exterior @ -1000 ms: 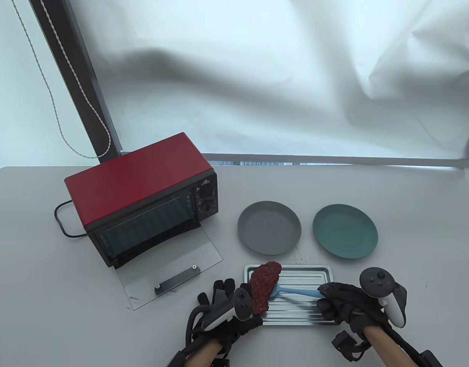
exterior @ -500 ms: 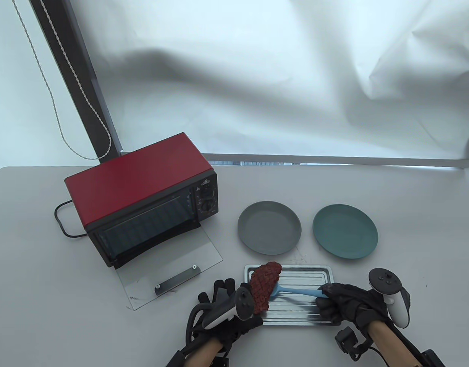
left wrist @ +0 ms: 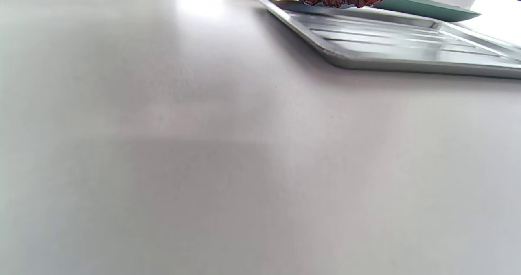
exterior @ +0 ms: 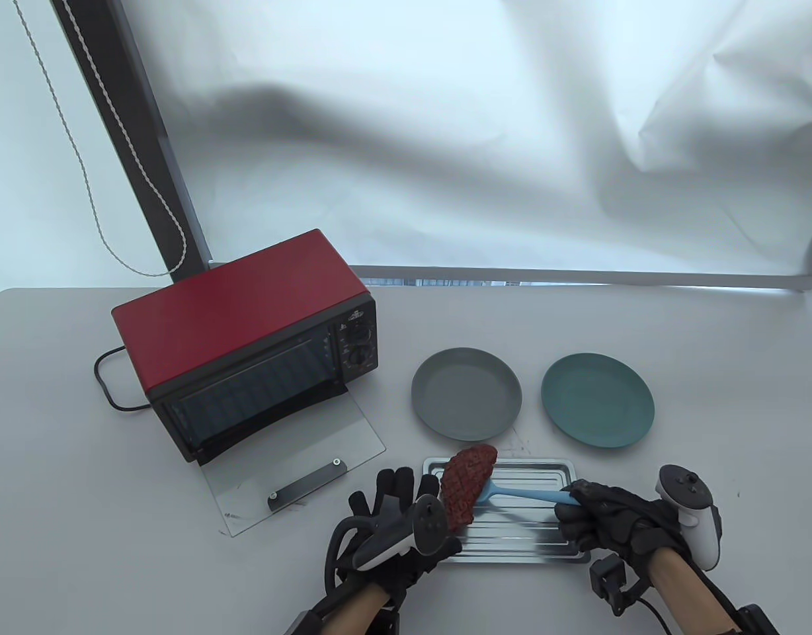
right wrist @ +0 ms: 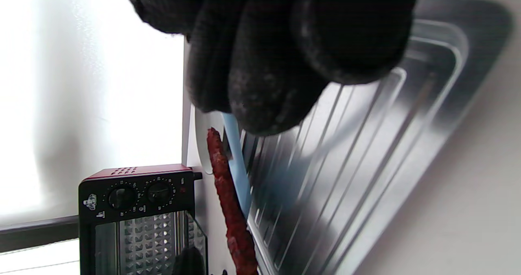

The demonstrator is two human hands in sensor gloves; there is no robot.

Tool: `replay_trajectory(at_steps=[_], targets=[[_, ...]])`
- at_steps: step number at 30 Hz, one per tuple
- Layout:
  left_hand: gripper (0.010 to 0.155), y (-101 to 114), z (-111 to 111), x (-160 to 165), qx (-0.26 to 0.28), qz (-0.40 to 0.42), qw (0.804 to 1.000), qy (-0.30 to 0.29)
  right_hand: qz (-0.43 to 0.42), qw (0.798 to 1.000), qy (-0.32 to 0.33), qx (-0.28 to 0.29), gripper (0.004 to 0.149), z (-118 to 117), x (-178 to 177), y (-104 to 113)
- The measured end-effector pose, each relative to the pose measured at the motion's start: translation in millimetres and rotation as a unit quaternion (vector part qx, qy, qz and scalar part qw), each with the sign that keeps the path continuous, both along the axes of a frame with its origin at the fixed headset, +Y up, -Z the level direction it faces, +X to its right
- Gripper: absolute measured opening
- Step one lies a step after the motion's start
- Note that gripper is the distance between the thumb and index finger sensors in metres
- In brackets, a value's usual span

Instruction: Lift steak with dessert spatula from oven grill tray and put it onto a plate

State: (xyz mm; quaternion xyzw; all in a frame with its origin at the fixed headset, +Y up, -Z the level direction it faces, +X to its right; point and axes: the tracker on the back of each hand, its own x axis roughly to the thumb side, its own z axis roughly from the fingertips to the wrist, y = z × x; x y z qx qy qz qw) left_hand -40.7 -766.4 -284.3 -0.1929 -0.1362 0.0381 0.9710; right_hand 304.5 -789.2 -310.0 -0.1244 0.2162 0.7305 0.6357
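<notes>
1. My right hand (exterior: 611,522) grips the handle of the blue spatula (exterior: 525,493), fingers curled round it, at the 3 o'clock end of the tray (exterior: 545,473).
2. The steak (exterior: 467,483) rides on the spatula's blade, raised off the tray over its 9 o'clock end. In the right wrist view I see it edge-on (right wrist: 228,201), with the blade against it and a gap between blade and tray.
3. My left hand (exterior: 396,529) sits at the tray's 9 o'clock corner, fingers straight and loose, holding nothing. Whether it touches the steak I cannot tell.
4. The grey plate (exterior: 466,402) lies at 12 o'clock from the tray, near it, bare.
5. The green plate (exterior: 598,399) lies just beside the grey one, at its 3 o'clock.
6. The red oven (exterior: 247,337) stands at 10 o'clock from the tray, its glass door (exterior: 293,469) folded down onto the table (exterior: 82,496).
</notes>
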Motion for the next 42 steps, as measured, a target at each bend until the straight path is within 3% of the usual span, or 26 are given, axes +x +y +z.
replay_trajectory(at_steps=[12,27,34,42], targets=[[0.089,28.1,7.7,-5.0,0.110,-0.021,0.994,0.019,-0.088,0.995,-0.013,0.047,0.049,6.3,-2.8,30.5],[0.084,38.8,11.2,-7.9,0.162,-0.047,0.985,0.024,-0.151,0.981,-0.079,0.094,0.049,8.7,5.2,72.6],[0.084,39.1,12.5,-8.0,0.169,-0.046,0.984,0.023,-0.151,0.976,-0.121,0.098,0.050,3.9,9.4,78.6],[0.084,40.2,13.3,-8.8,0.174,-0.044,0.984,0.025,-0.139,0.978,-0.136,0.076,0.051,-11.3,-1.3,67.3]])
